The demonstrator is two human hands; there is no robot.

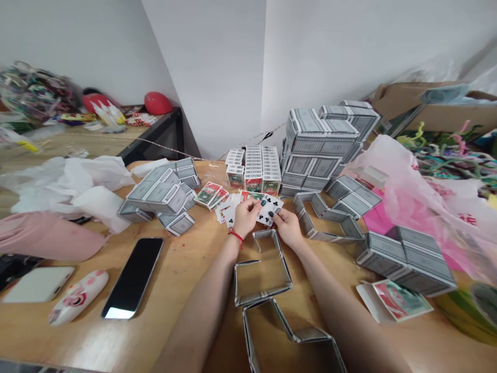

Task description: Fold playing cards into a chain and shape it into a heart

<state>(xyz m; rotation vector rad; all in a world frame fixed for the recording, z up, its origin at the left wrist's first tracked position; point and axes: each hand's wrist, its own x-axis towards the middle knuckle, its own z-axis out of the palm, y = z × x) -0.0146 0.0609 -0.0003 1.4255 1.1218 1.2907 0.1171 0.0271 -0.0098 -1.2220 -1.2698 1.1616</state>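
My left hand (244,217), with a red string on its wrist, and my right hand (286,224) meet at the table's middle. Both pinch a small fan of playing cards (268,210) showing club faces. More loose cards (227,211) lie just left of them. Right below my hands stands a folded strip of grey card backs (264,269), bent into open box shapes. Behind the fan sit rows of small card packs (254,168) with red and green fronts.
Stacks of grey card blocks (322,145) rise at the back right, more folded strips (330,212) beside them. A fallen grey pile (163,194) lies left. A black phone (134,277), white power bank (39,284) and pink bag (419,202) flank the wooden table (186,269).
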